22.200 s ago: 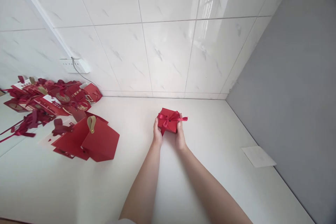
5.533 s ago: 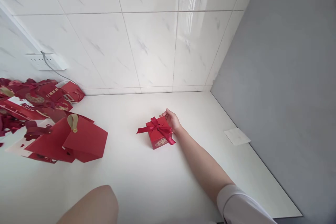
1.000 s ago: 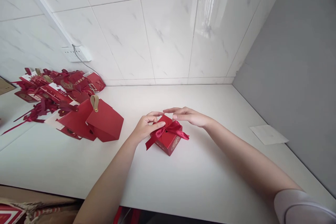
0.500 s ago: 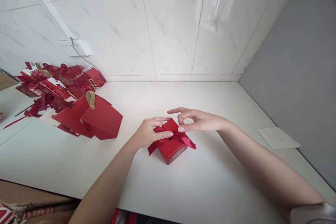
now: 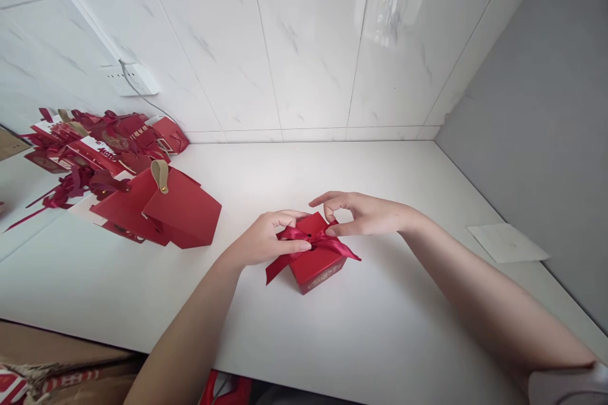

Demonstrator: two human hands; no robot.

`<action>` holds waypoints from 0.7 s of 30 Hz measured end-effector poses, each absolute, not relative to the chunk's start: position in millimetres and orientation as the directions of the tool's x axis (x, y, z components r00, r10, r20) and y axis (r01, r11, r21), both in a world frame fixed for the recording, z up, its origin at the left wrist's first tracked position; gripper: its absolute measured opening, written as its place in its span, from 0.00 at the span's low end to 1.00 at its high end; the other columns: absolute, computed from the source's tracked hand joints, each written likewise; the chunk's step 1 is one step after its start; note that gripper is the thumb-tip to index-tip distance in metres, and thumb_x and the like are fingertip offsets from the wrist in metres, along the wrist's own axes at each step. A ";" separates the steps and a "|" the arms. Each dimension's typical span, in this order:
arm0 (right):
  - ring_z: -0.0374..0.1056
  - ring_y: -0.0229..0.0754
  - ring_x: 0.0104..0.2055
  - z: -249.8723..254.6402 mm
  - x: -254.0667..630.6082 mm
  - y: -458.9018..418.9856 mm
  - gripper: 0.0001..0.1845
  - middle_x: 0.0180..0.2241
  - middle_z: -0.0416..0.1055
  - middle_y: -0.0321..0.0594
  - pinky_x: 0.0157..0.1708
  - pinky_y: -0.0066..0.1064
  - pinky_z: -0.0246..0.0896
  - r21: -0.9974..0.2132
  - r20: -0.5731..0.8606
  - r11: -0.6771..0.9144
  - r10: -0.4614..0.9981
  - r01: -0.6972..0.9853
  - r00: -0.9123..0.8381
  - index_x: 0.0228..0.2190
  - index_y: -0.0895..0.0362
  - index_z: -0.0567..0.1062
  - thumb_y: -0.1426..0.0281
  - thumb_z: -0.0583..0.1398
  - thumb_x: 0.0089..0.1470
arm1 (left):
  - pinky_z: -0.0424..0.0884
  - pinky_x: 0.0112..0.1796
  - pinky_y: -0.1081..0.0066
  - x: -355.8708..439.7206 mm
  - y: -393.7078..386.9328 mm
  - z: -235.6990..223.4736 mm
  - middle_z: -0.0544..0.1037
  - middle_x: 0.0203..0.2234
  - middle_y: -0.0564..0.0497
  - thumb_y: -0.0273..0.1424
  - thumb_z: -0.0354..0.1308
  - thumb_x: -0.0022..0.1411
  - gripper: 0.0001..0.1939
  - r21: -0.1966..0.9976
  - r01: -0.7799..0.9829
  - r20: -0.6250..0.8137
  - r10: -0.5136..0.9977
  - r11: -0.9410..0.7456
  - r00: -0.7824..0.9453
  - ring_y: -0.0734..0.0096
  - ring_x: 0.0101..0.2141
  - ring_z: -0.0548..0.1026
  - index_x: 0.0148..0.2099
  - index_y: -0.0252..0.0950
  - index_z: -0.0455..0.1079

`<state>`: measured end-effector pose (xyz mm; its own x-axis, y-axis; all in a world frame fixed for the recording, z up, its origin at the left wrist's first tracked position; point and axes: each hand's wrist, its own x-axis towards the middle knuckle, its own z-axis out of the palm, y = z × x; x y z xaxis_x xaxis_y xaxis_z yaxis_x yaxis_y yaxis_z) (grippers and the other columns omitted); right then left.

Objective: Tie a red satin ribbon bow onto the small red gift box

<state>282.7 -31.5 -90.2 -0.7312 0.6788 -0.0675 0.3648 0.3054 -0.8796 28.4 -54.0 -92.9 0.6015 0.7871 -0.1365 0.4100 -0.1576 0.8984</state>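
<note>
A small red gift box (image 5: 317,266) sits on the white table (image 5: 361,335) with a red satin ribbon bow (image 5: 314,242) on its lid. My left hand (image 5: 266,242) lies against the box's left side, thumb and forefinger pinched on the bow's left loop. My right hand (image 5: 361,214) reaches in from the right and pinches the bow's right loop between thumb and forefinger, its other fingers curled above the lid. The ribbon tails hang over the box's left and right edges.
A heap of flat red box blanks and ribbons (image 5: 95,145) lies at the left, with a folded red box with a tan strap (image 5: 164,202) in front. A wall socket (image 5: 133,81) has a cord. A white paper (image 5: 507,242) lies by the grey wall.
Over the last second my right hand went from stretched flat over the lid to pinching the bow. The box has drifted slightly right. Earlier only my right hand touched it.
</note>
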 end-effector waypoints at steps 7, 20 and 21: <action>0.50 0.54 0.66 -83.9 290.0 -30.7 0.14 0.61 0.60 0.37 0.61 0.44 0.47 -0.891 -0.137 0.256 0.634 0.374 -0.761 0.34 0.50 0.79 0.54 0.62 0.56 | 0.65 0.52 0.61 -6.5 -44.6 -79.4 0.76 0.46 0.49 0.44 0.61 0.57 0.16 0.774 0.596 -0.121 0.873 -0.214 0.472 0.60 0.49 0.73 0.44 0.43 0.72; 0.67 0.48 0.49 -81.9 286.5 -31.8 0.13 0.47 0.72 0.40 0.51 0.38 0.59 -0.960 -0.147 0.143 0.476 0.242 -0.867 0.28 0.56 0.78 0.59 0.63 0.54 | 0.71 0.32 0.70 -0.8 -45.0 -78.3 0.81 0.31 0.46 0.48 0.56 0.61 0.20 0.783 0.622 -0.563 0.449 0.020 0.694 0.66 0.31 0.77 0.37 0.39 0.80; 0.67 0.48 0.49 -82.2 287.4 -31.6 0.13 0.47 0.72 0.40 0.51 0.38 0.60 -0.955 -0.164 0.142 0.477 0.259 -0.863 0.28 0.56 0.78 0.59 0.63 0.54 | 0.71 0.31 0.70 0.3 -44.8 -78.7 0.81 0.30 0.46 0.48 0.56 0.62 0.20 0.802 0.597 -0.543 0.440 0.018 0.715 0.66 0.30 0.77 0.37 0.39 0.80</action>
